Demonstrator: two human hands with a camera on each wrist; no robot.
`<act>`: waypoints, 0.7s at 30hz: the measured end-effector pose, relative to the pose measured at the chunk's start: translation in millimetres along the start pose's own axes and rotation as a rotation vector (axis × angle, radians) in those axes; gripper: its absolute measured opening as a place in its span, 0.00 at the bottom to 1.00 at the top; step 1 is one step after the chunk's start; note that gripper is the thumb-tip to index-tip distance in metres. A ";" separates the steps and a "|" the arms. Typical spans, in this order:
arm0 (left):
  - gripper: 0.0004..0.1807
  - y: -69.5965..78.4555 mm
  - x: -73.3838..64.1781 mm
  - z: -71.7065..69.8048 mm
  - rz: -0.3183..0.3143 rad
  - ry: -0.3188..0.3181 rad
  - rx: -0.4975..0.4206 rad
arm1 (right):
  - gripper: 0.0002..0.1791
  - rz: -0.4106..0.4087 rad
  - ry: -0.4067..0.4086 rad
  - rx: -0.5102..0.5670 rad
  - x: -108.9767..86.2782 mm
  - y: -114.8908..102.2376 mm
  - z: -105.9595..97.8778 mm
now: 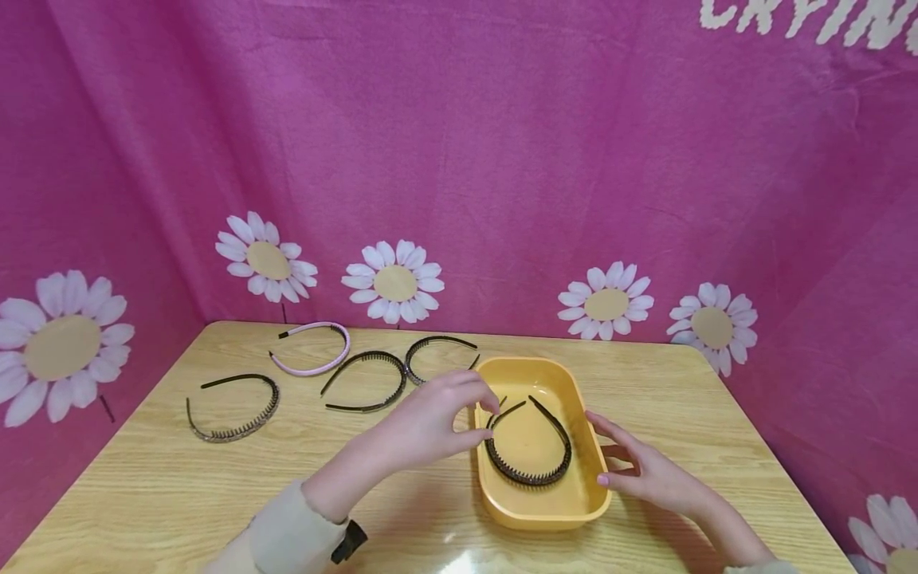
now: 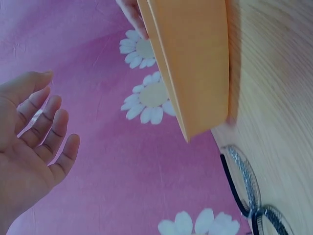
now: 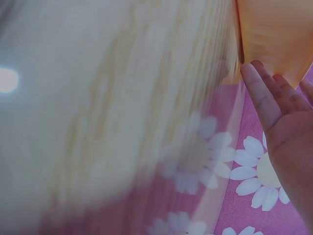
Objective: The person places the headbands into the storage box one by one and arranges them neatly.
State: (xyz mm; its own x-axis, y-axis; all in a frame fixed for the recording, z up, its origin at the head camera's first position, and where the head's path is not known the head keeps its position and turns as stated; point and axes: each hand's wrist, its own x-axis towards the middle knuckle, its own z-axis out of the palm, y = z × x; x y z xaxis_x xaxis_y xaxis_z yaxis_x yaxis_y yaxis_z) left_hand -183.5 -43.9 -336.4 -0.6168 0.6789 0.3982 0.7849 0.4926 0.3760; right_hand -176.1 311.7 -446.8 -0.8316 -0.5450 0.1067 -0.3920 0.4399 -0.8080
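Note:
My left hand (image 1: 446,414) hovers over the left rim of a yellow plastic tub (image 1: 545,510). Its fingers are loosely bent and nothing is in them, as the left wrist view also shows. Inside the tub lies a dark toothed headband (image 1: 568,456); an extra dark tip beside it suggests a second one overlapping it. My right hand (image 1: 649,472) rests its fingers against the tub's right wall, thumb near the rim. In the right wrist view, extended fingers (image 3: 261,95) meet the tub's side.
Left of the tub, on the wooden table (image 1: 402,510), lie a lilac headband (image 1: 347,351), two dark headbands (image 1: 373,408) (image 1: 437,339) touching each other, and another dark toothed headband (image 1: 244,431) farther left. A pink cloth with daisies (image 1: 502,199) hangs behind the table.

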 end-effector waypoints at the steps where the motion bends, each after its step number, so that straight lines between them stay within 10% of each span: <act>1: 0.12 -1.5 -2.1 -2.1 0.000 0.016 -0.003 | 0.42 0.000 0.001 -0.002 0.0 -0.1 0.1; 21: 0.15 -48.5 -51.7 -34.3 0.027 0.320 0.010 | 0.42 0.005 -0.013 0.006 -0.1 -0.6 -1.0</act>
State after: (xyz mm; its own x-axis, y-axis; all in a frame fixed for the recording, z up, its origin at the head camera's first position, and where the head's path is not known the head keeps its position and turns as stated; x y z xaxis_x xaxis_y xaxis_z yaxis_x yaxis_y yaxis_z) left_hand -191.7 -121.6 -346.5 -0.5820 0.4869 0.6513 0.8006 0.4833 0.3541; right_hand -176.2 312.2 -445.8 -0.8281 -0.5524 0.0953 -0.3859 0.4385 -0.8116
